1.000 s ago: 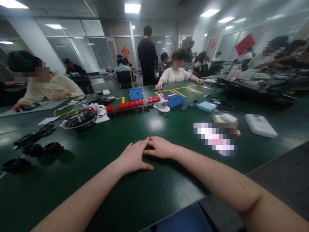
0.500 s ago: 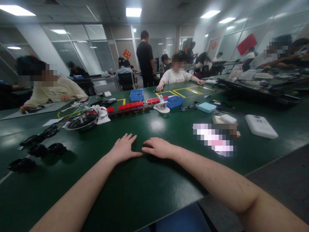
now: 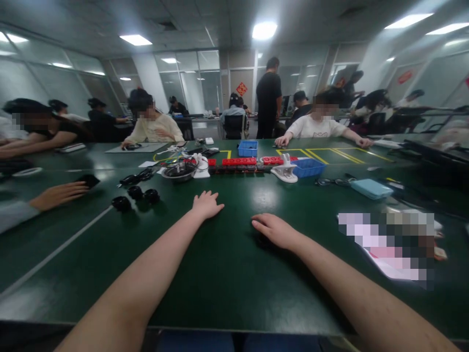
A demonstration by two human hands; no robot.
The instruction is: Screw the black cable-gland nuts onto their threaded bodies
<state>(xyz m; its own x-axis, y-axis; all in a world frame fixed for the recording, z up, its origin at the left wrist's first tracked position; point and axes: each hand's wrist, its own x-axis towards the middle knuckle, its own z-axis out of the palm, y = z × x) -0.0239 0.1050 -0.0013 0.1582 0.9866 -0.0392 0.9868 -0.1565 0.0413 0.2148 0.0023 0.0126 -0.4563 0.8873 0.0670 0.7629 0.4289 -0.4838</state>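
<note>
My left hand [image 3: 207,204] is over the green table [image 3: 220,274] with its fingers spread and nothing in it. To its right, my right hand [image 3: 276,231] lies low with its fingers curved over a small dark thing [image 3: 262,241]. The palm hides most of that thing, so its kind does not show. Several black round parts [image 3: 151,196] stand on the table left of my left hand. Beyond both hands runs a row of red blocks [image 3: 239,161] on a dark strip. A white clip stand [image 3: 286,171] is beside it.
Farther back are a blue bin [image 3: 308,167], a second blue bin [image 3: 248,147] and a metal bowl [image 3: 179,171] with cables. On the right lie a light-blue case [image 3: 371,188] and a blurred-out pale item [image 3: 384,249]. A co-worker's hand [image 3: 58,195] touches a black object [image 3: 88,182] at left.
The view has swung to the left, so the scene sits farther right. My hands are wider apart in the picture. A co-worker's hand has come into view at left.
</note>
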